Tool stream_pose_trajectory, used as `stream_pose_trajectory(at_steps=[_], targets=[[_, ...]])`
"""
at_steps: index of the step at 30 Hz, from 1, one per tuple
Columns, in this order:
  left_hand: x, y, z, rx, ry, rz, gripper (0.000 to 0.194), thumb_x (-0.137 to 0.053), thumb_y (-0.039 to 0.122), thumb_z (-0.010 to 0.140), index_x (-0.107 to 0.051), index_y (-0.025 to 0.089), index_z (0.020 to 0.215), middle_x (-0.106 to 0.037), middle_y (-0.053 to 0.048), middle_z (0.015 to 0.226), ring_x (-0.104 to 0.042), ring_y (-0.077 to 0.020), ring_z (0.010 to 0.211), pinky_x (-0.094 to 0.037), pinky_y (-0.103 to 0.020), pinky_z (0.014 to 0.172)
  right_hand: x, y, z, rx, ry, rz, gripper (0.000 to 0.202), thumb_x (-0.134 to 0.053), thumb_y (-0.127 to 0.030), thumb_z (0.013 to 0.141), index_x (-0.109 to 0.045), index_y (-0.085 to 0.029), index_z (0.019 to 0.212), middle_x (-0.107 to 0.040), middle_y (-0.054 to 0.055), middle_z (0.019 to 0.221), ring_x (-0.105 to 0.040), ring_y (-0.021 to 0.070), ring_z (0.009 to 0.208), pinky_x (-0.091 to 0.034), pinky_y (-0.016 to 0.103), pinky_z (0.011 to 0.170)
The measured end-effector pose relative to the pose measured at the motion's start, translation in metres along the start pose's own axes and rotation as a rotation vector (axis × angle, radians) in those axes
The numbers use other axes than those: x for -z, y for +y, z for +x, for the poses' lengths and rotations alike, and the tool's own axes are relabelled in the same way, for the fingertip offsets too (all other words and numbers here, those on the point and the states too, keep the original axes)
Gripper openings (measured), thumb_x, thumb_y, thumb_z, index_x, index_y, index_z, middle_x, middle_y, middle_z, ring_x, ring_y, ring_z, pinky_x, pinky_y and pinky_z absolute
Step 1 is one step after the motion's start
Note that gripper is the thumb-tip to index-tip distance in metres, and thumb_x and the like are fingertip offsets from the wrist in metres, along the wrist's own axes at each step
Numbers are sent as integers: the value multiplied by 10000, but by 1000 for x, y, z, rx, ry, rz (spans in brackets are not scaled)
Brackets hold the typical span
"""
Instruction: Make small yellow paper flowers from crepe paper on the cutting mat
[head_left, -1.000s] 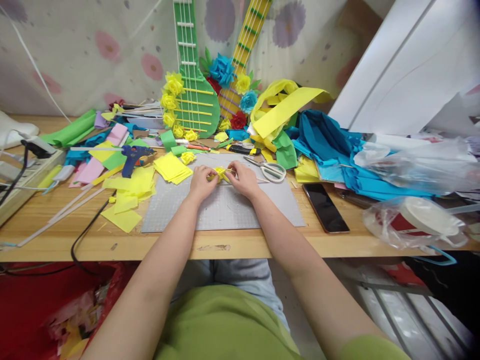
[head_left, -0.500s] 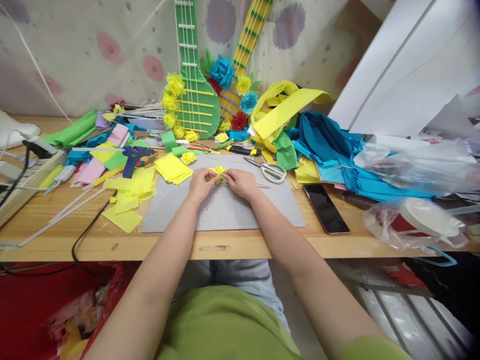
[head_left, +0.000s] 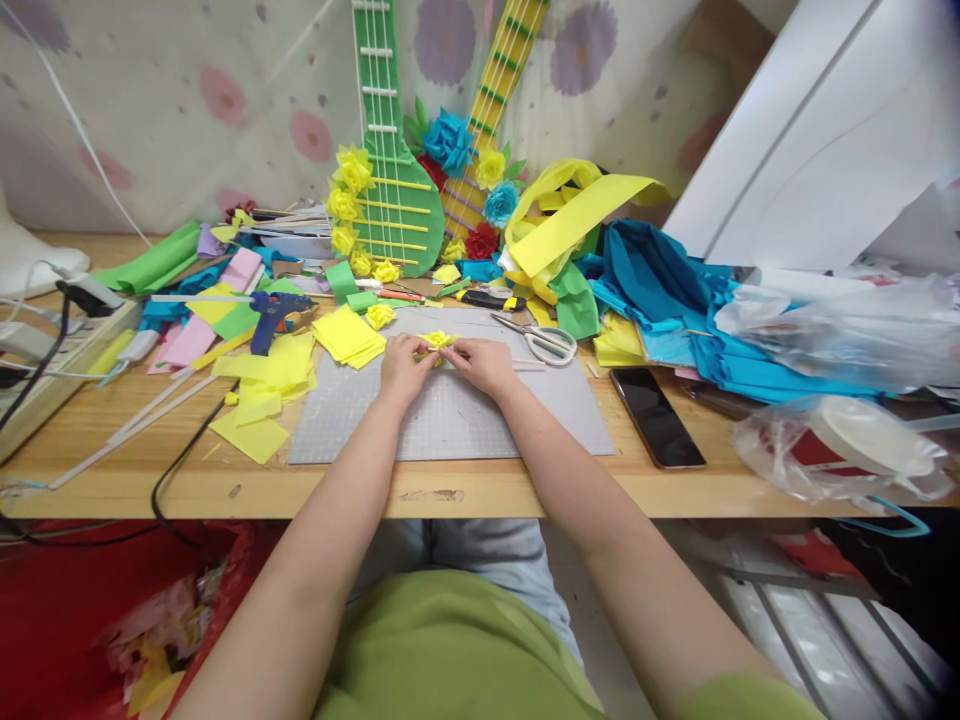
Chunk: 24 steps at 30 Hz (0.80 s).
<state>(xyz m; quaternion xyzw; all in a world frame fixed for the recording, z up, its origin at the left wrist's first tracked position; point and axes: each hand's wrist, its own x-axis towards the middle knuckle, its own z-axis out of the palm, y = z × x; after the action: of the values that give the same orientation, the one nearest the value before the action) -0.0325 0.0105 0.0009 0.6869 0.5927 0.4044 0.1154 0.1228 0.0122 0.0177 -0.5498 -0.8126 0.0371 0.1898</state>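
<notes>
Over the back part of a grey cutting mat (head_left: 450,430), a small yellow paper flower (head_left: 437,340) is held between both hands. My left hand (head_left: 406,368) pinches its left side, and my right hand (head_left: 482,366) pinches it from the right. The fingertips of the two hands nearly meet beneath the petals. A thin pale stick (head_left: 529,366) lies beside my right hand. Scissors with white handles (head_left: 551,346) rest on the mat to the right. Another yellow flower (head_left: 380,316) and a stack of yellow paper squares (head_left: 348,336) sit behind my left hand.
A blue glue gun (head_left: 268,318) lies at the left among paper scraps. Behind stand a green paper instrument (head_left: 405,215) and a yellow one (head_left: 487,110), both with flowers. On the right are a phone (head_left: 658,418), blue paper (head_left: 660,280) and a plastic-wrapped roll (head_left: 844,445).
The whole view has shifted slightly, so the table things appear a little further right. My fingers have moved slightly around the yellow flower, which stays between both hands.
</notes>
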Motion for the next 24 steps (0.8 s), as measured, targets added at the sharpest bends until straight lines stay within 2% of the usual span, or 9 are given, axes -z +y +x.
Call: stream_pose_trajectory(at_steps=[7, 12, 17, 21, 24], targets=[[2, 3, -4, -111, 89, 73, 115, -646, 290, 695, -617, 222, 784, -546, -49, 830, -450, -221, 890, -358, -355, 830, 1, 3, 2, -15, -40, 9, 490, -306, -560, 844, -673, -244, 765, -679, 17, 723, -571, 137, 663, -241, 247, 539], [5, 6, -7, -208, 57, 99, 52, -616, 268, 723, -637, 232, 755, -558, -43, 865, -452, -216, 911, -355, -357, 843, 2, 3, 2, 8, -65, -36, 543, -271, -573, 849, -669, -225, 723, -676, 38, 694, -580, 151, 654, -243, 252, 540], [7, 2, -7, -168, 95, 87, 87, -652, 308, 693, -651, 230, 732, -576, -34, 852, -472, -206, 888, -366, -348, 832, 4, 0, 1, 36, -54, -17, 482, -249, -479, 891, -654, -227, 822, -684, 40, 794, -579, 151, 716, -258, 251, 574], [7, -2, -6, -145, 105, 39, 110, -673, 324, 673, -658, 233, 732, -574, -23, 802, -486, -191, 855, -373, -334, 822, 4, 1, 0, 53, 39, 32, 329, -335, -415, 883, -600, -222, 910, -668, 22, 815, -571, 150, 752, -272, 245, 598], [8, -2, -6, -110, 92, 8, 101, -671, 317, 676, -652, 232, 726, -576, -18, 790, -491, -187, 855, -375, -330, 821, 3, 2, 0, 66, 64, 59, 276, -382, -402, 866, -578, -213, 908, -653, 26, 818, -558, 152, 771, -288, 244, 628]])
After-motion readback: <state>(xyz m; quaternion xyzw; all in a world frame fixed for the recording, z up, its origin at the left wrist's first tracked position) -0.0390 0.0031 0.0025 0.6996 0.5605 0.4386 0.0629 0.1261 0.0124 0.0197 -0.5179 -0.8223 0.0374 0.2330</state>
